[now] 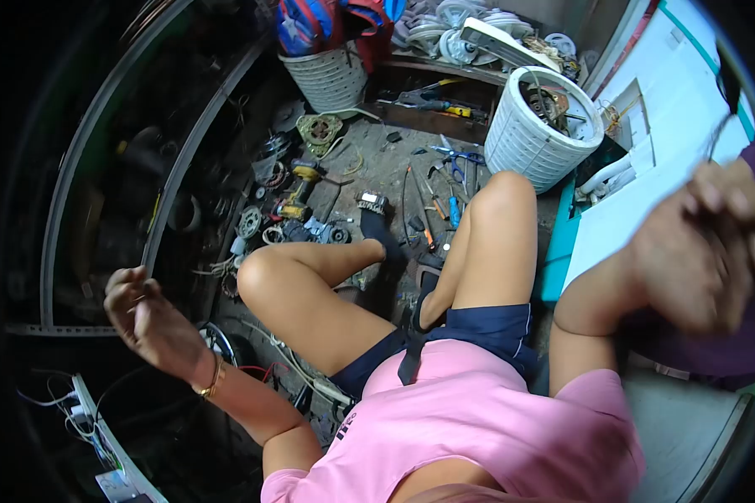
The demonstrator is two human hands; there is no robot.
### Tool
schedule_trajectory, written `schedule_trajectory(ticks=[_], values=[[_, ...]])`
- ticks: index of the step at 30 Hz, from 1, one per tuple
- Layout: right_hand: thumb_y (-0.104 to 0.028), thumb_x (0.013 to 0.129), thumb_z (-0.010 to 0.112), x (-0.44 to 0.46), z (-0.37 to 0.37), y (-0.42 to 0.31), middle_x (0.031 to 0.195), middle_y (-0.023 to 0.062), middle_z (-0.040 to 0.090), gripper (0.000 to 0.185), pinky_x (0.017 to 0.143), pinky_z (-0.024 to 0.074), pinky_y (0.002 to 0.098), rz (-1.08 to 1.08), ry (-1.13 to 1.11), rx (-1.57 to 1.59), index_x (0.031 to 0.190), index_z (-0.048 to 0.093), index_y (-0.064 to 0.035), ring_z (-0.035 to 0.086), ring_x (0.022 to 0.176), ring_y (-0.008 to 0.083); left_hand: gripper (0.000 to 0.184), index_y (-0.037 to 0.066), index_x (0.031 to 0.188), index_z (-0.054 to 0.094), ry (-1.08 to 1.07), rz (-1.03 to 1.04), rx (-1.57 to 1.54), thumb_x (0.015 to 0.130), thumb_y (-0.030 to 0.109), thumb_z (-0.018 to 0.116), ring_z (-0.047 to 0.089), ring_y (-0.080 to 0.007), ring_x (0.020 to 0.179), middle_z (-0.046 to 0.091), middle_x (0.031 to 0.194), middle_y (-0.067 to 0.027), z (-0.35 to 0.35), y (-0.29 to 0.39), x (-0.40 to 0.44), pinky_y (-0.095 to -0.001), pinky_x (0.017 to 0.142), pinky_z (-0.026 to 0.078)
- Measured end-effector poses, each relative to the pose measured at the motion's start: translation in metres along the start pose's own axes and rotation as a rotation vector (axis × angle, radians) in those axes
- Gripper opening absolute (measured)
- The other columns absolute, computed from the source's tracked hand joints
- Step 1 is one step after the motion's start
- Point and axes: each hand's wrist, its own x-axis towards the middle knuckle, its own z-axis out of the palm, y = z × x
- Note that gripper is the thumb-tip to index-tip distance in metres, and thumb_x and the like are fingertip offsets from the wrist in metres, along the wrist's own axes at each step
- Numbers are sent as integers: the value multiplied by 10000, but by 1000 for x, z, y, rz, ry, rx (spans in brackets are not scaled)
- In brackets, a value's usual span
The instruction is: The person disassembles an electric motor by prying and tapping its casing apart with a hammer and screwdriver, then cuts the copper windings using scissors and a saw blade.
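Observation:
My left hand (155,327) is raised at the left, with a gold bracelet at the wrist. Its fingers are loosely bent and apart, and nothing shows in them. It is nearest to the metal frame of a dark rack (176,180). At the right my right hand (700,251) is lifted high, beside a white panel (629,210). Motion smears its fingers, so what they hold, if anything, is hidden. Between my bent legs and the rack, a yellow power drill (298,197) lies on the floor among motor parts.
Screwdrivers, including a blue one (454,210), and pliers lie on the floor (386,155). A white perforated tub (524,138) holds a coil part. Behind stands a white basket (327,80). A power strip (101,427) with cables is at lower left; purple cloth (705,348) hangs at right.

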Motion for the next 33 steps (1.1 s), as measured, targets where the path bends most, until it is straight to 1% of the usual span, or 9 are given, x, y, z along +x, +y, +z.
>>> schedule_trajectory(ticks=[4,7,9,15,17,22,23,29,33], values=[[-95,862,518,-50,19,76,922,136,624,174,602,407,233,278,176,-51,987,592,0,521,664,144,258,11,1127,560,186,-149,59,878,74,537,583,-204,1067,584,1166,-109,-27,-11,-19,-295,876,442],[-37,869,547,-81,41,118,860,63,635,107,539,352,182,388,3,-192,952,611,-10,478,612,65,257,8,1123,560,214,-113,115,883,87,512,588,-206,1060,588,1169,-110,-27,-5,-19,-291,875,435],[-89,841,624,-97,56,137,721,-47,501,66,576,349,183,470,-34,-278,846,582,-38,430,626,17,258,4,1119,561,210,-117,152,880,87,508,586,-212,1070,588,1168,-115,-23,-6,-18,-295,885,431],[-80,838,641,-113,13,209,878,-5,597,151,794,405,207,678,9,-203,974,586,-43,529,835,66,274,-32,1137,547,165,-153,173,882,66,522,582,-233,1079,565,1192,-150,-4,-38,-11,-308,896,472],[-99,889,606,-118,-14,237,809,2,625,139,523,330,173,814,-65,-242,990,625,-4,450,592,21,270,-42,1141,547,113,-160,128,885,40,527,592,-221,1060,573,1174,-151,6,-58,-3,-301,879,480],[-147,909,596,-204,-42,292,742,-18,601,139,539,334,186,901,-350,-406,985,646,-41,470,611,31,228,7,1113,597,1,-274,304,894,49,546,588,-119,958,619,1093,-69,61,-131,19,-220,786,441],[-111,895,594,-228,-45,296,774,2,609,108,649,430,217,1087,-357,-397,916,629,-11,540,710,70,221,17,1105,604,-25,-330,406,894,66,562,577,-100,942,620,1082,-59,72,-150,22,-209,775,432],[-136,810,630,-421,-28,277,727,102,637,94,586,455,330,1367,-698,-490,895,643,-99,593,638,176,387,1,1132,573,-745,-705,643,808,181,684,577,-217,1053,619,1090,-114,53,-267,-40,-334,902,449],[-245,762,717,-484,23,216,711,126,623,312,599,467,405,1526,-1120,-340,992,585,-79,628,668,269,456,67,1136,574,-1042,-668,984,753,276,708,555,-312,1095,585,1149,-146,39,-329,-71,-416,907,466]])
